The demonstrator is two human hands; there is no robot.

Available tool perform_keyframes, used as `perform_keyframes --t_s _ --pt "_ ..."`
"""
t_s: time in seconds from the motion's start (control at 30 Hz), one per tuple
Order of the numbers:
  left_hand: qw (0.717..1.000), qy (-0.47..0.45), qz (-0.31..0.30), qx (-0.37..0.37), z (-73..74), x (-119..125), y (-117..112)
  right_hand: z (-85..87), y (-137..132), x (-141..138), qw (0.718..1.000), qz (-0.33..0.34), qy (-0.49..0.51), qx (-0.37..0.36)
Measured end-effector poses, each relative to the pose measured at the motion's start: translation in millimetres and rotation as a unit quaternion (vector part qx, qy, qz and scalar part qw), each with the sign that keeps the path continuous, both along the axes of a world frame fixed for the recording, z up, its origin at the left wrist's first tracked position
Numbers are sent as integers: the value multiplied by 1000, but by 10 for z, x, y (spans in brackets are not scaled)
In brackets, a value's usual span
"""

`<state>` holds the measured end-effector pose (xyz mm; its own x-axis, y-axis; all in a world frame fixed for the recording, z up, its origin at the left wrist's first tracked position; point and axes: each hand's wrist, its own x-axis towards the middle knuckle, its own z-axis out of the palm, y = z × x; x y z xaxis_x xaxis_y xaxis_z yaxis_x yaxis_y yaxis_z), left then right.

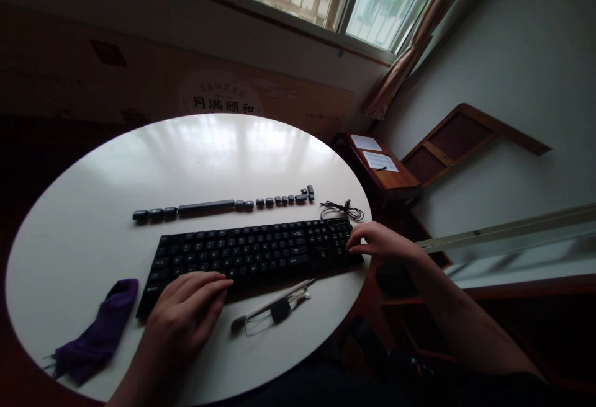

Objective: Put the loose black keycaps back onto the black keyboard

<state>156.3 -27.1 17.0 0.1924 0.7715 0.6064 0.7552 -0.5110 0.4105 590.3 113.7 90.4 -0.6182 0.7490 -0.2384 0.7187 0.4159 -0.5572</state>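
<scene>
Head view: purple cloth point(100, 335) lay left of the left fingers, on a glossy white rounded table point(200, 162). Left hand point(186, 308) sat over the near-left part of the black keyboard point(261, 252), fingers bent close together; couldn't tell if gripping. Beyond those fingers: row of loose keycaps point(205, 207), then wall banner point(223, 106) reading 月满颐和, smaller lettering unclear. Key legends mostly too dim. Right of left fingers: brush point(272, 303), black-and-wire tool point(280, 309). Cable point(342, 210) lay coiled just beyond right fingers. Right hand point(372, 239) at keyboard's right end, thumb-finger gap narrow, contents unclear. Farther past: papers point(380, 162), print unreadable, on wooden furniture point(395, 177), below a window point(377, 4).
</scene>
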Motion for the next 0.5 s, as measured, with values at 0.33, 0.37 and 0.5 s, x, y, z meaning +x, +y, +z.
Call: perform_keyframes --t_s 0.33,0.37,0.5 --pt "1000 -1 -4 3 22 9 0 29 -16 -140 998 17 -46 41" --pt "1000 -2 -5 4 16 8 -1 35 -14 -145 998 18 -49 38" --pt "1000 -3 -12 4 3 8 0 38 -17 -147 999 9 -46 22"
